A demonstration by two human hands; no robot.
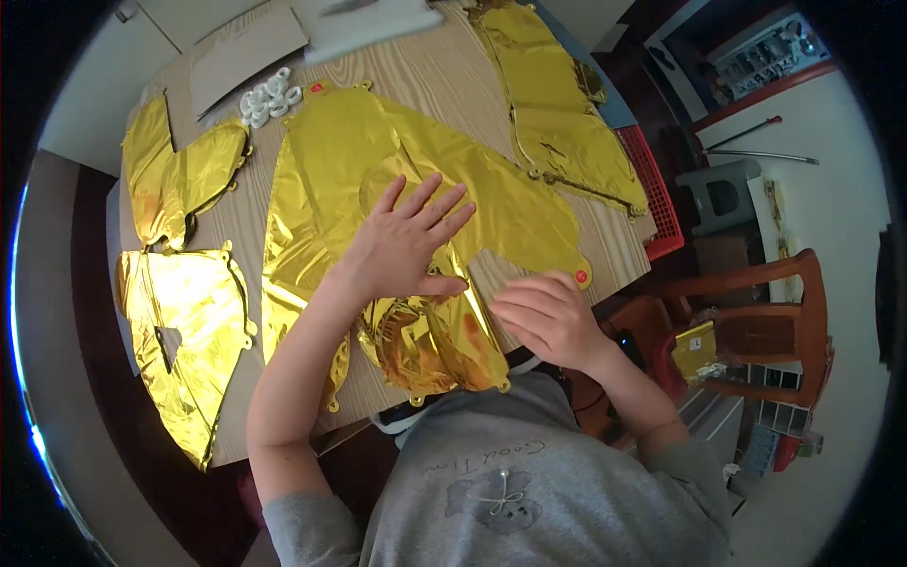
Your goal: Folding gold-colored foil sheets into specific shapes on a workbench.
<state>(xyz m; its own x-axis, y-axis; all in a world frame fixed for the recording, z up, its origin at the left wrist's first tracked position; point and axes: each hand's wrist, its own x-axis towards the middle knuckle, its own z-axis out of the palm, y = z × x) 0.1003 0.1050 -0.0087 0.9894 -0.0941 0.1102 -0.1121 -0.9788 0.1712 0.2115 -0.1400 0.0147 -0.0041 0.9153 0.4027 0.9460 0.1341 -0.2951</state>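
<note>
The large gold foil piece [326, 156] lies spread mid-bench [435, 71], apparently laid flat to expose its outline, its near end crumpled toward the person. The left hand [406, 241] is splayed above it, perhaps to smooth it; contact is unclear. The right hand [548, 317] has fingers together, loosely bent; whether it pinches anything cannot be told. Smaller foil pieces [189, 326] sit aside, seemingly for working room. Beside the bench, a red basket [652, 194] hides its contents.
</note>
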